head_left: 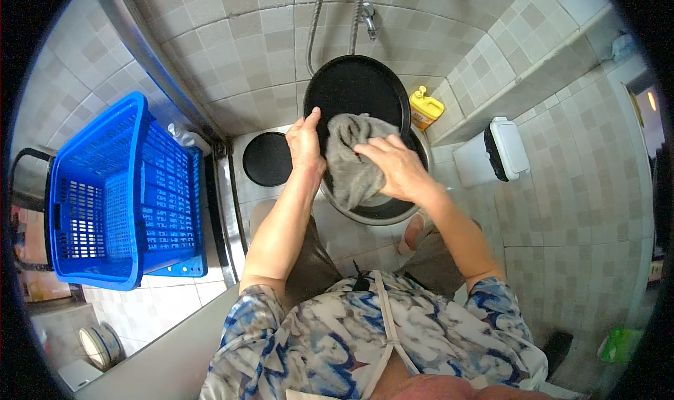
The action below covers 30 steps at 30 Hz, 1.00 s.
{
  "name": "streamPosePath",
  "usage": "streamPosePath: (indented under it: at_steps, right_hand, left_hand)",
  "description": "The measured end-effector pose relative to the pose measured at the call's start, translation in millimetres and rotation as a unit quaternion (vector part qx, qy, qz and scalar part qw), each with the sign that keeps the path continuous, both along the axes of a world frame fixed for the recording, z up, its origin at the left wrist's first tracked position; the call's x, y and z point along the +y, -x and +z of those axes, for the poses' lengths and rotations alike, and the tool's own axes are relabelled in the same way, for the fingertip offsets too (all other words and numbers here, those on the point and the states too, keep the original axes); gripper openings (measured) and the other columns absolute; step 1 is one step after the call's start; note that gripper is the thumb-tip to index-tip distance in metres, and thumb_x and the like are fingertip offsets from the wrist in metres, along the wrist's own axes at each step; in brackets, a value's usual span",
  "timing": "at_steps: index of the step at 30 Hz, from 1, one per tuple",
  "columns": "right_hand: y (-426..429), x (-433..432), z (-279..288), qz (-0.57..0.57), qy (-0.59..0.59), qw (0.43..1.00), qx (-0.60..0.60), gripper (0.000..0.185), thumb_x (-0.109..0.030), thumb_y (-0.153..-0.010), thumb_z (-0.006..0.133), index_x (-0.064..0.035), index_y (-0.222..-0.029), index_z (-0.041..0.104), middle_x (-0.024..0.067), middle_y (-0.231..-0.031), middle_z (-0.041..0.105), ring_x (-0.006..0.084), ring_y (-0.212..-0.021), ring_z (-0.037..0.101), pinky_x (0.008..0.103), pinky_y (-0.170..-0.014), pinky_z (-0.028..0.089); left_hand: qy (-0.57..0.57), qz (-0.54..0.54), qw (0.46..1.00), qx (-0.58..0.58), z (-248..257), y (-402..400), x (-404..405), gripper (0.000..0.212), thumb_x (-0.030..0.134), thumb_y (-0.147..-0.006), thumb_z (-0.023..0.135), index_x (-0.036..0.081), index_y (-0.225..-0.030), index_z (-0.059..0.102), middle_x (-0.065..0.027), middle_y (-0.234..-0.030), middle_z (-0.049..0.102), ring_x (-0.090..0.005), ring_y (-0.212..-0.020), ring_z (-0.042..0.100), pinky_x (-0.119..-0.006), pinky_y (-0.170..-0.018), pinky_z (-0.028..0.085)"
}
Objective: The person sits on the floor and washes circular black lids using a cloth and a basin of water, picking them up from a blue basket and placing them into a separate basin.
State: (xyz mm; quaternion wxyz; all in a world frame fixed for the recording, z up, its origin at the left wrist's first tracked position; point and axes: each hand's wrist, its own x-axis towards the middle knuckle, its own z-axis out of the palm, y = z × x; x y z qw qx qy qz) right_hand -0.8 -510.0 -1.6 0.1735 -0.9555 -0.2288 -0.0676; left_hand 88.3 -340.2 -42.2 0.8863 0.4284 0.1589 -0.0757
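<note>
A round black tray (353,84) is tilted over a metal basin (337,205) on the tiled floor. My left hand (305,145) grips the tray's left rim, thumb up. A damp grey cloth (350,173) lies bunched against the tray's inner face. On the cloth's right side rests my right hand (397,168), its fingers pressed into the folds. What the basin holds is mostly hidden by the tray and cloth. Another round black tray (267,159) lies flat on the floor, left of my left hand.
A blue plastic basket (137,200) stands at the left beyond a door track. Behind the basin, a yellow plastic bottle (426,109) stands by the wall, below a metal tap (370,21) and hoses. A white lidded bin (508,147) is at the right.
</note>
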Motion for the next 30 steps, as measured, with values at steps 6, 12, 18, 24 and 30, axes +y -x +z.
streamPosePath:
  at_steps: [6, 12, 18, 24, 30]
  right_hand:
    - [-12.8, -99.0, 1.5, -0.189, 0.001, 0.973, -0.135, 0.056, -0.005, -0.060, 0.066, -0.0084, -0.116, 0.058, 0.0109, -0.109, 0.060, 0.0328, -0.102, 0.056, 0.0393, -0.089, 0.046]
    - [-23.0, -98.3, 98.0, -0.207, -0.112, 0.943, -0.234, 0.064, -0.007, -0.060, 0.071, -0.0008, -0.122, 0.054, 0.0209, -0.123, 0.054, 0.0308, -0.115, 0.052, 0.0375, -0.098, 0.040]
    - [-64.4, -6.3, 79.9, 0.036, 0.133, 0.987, -0.076, 0.057, -0.024, -0.061, 0.075, -0.0132, -0.115, 0.060, 0.0170, -0.111, 0.058, 0.0341, -0.108, 0.055, 0.0405, -0.091, 0.044]
    - [-109.7, -27.4, 84.5, 0.047, -0.100, 0.942, 0.318, 0.050, -0.016, -0.064, 0.078, -0.0009, -0.108, 0.059, 0.0085, -0.095, 0.067, 0.0158, -0.088, 0.059, 0.0305, -0.080, 0.048]
    - [-89.6, -83.4, 63.8, -0.049, -0.360, 0.876, 0.317, 0.054, -0.017, -0.069, 0.076, -0.0009, -0.116, 0.055, 0.0080, -0.107, 0.063, 0.0196, -0.097, 0.057, 0.0327, -0.089, 0.045]
  left_hand:
    - [0.018, -0.021, 0.996, -0.088, -8.4, -5.0, -8.9, 0.020, 0.017, -0.087, 0.062, -0.002, -0.085, 0.066, -0.0025, -0.077, 0.064, -0.0117, -0.068, 0.057, -0.026, -0.063, 0.046]
    - [-0.340, -0.017, 0.900, -0.272, -1.2, 8.9, -15.9, 0.023, 0.018, -0.084, 0.063, -0.005, -0.085, 0.066, -0.0089, -0.061, 0.063, -0.0083, -0.057, 0.053, -0.029, -0.054, 0.044]
    - [-0.455, 0.009, 0.710, -0.537, -8.8, 15.3, -15.5, 0.021, 0.009, -0.070, 0.067, 0.003, -0.089, 0.065, -0.0153, -0.083, 0.067, -0.0323, -0.075, 0.065, -0.036, -0.067, 0.052]
    - [-0.399, -0.072, 0.820, -0.404, -5.0, 12.4, -7.9, 0.014, 0.007, -0.077, 0.066, -0.002, -0.088, 0.067, -0.0118, -0.076, 0.068, -0.0154, -0.068, 0.064, -0.028, -0.063, 0.049]
    - [-0.316, -0.074, 0.894, -0.308, -5.3, 7.5, -7.4, 0.019, 0.014, -0.081, 0.069, -0.001, -0.091, 0.069, -0.0054, -0.067, 0.065, -0.0058, -0.062, 0.055, -0.024, -0.059, 0.046]
